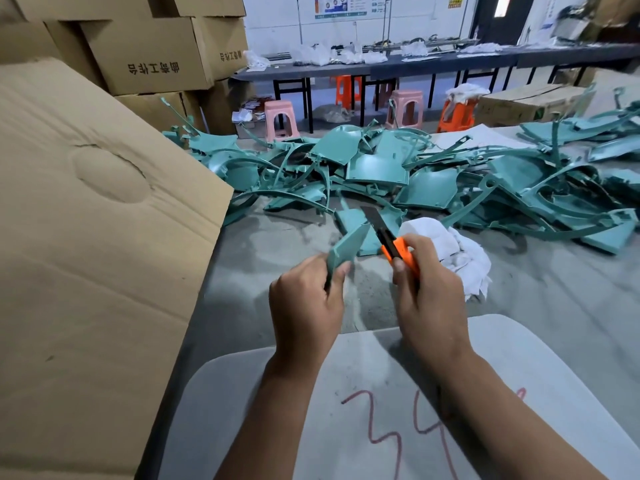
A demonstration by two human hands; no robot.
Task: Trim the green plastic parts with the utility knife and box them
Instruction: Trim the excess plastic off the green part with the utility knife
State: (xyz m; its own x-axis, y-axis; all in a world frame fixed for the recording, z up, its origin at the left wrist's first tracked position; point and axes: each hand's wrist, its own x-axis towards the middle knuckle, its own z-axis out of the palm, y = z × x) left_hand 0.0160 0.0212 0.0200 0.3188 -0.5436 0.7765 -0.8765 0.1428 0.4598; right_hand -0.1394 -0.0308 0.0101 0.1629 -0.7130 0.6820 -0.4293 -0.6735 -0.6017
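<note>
Left hand (306, 306) curled round the lower end of a green plastic part (346, 249), thumb pressed against its near edge, part held upright and tilted to the right above the grey table (554, 306). Right hand (427, 299) wrapped round the orange handle of the utility knife (391, 240), thumb along the slider side, dark blade extended up and to the left. Blade tip just beside the top corner of the held part; touching or a hair apart, hard to tell from this angle. Behind the knife hand, a crumpled white cloth (457, 251) lying on the table. Beyond that, a wide loose pile of green parts (433, 178), flat panels and curved strips tangled together, spread across the far half of the table. At the left, a large cardboard box flap (86, 220) leaning over the table edge, with stacked cartons (149, 53) behind it. Near the body, a pale grey board (363, 375) with red scrawled marks, under both forearms. Further back, pink and orange stools (280, 119) beside a long dark bench.
</note>
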